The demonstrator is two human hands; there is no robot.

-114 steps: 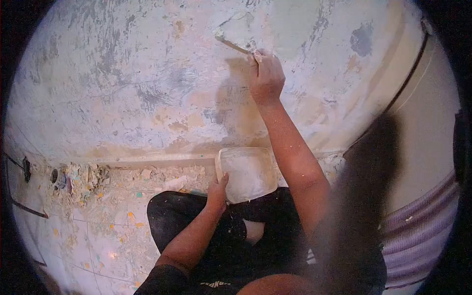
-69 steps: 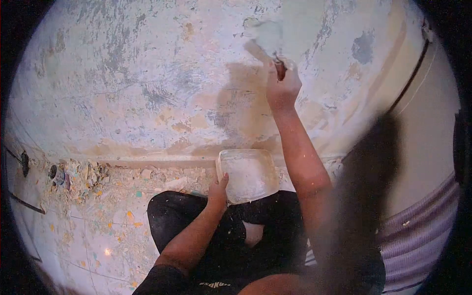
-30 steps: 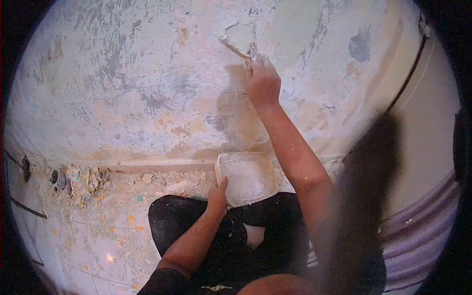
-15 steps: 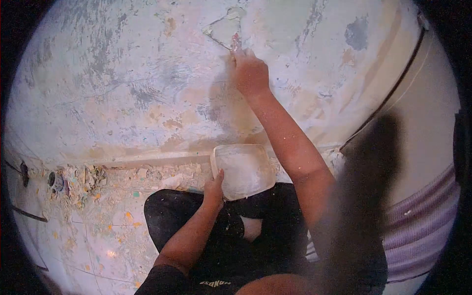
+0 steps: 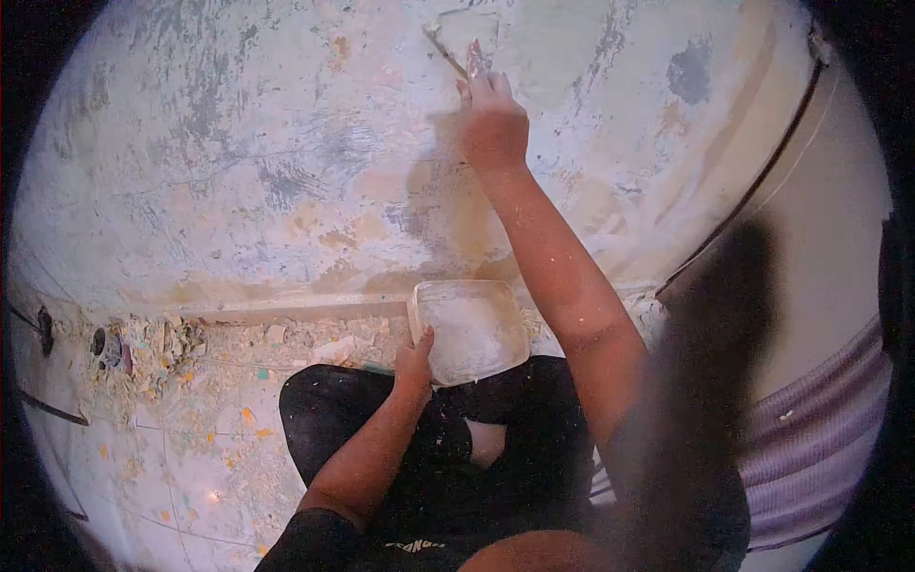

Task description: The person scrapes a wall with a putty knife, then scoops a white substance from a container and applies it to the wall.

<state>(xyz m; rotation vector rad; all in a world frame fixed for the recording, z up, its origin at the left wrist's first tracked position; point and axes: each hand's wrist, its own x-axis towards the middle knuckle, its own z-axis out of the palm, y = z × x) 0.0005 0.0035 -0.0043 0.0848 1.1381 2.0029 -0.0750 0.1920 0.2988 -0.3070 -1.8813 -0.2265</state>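
Patchy wall (image 5: 286, 172) faces you. Your right hand (image 5: 493, 129) grips a putty knife (image 5: 448, 52) against it; your left hand (image 5: 415, 356) clasps a tub (image 5: 469, 285).

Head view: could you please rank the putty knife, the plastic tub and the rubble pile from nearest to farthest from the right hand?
1. Putty knife, held in the right hand, against the wall.
2. Plastic tub, below, held by the left hand.
3. Rubble pile, far left on the floor.
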